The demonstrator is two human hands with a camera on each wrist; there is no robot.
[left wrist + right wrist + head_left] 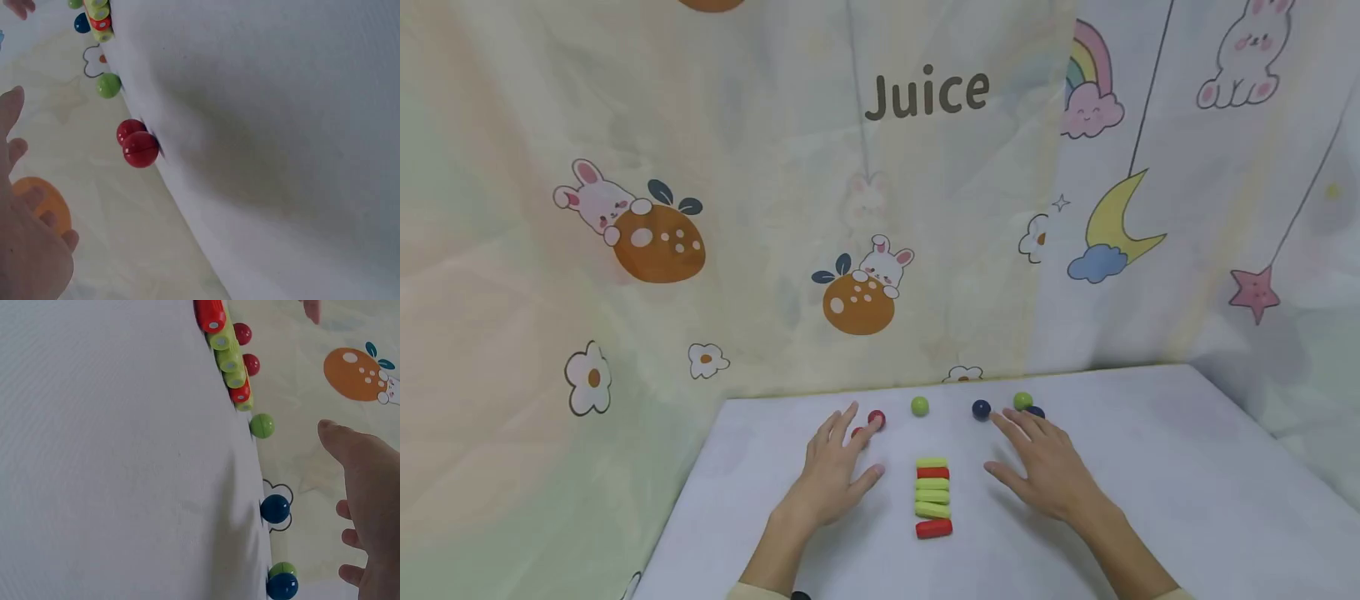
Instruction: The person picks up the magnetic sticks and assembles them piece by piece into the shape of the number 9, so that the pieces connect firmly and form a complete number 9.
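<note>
Hands spread flat: left hand (833,471) by red balls (876,418), right hand (1047,468) by blue balls (981,409)

balls: 2 red far-left (876,418), 2 green (919,406), 2 dark blue far-right (981,409) | stacked pegs (932,497): green, red, green x3, red nearest | table (1150,467): white | backdrop (700,208): cream/white, bunny-orange, rainbow, moon prints
</note>
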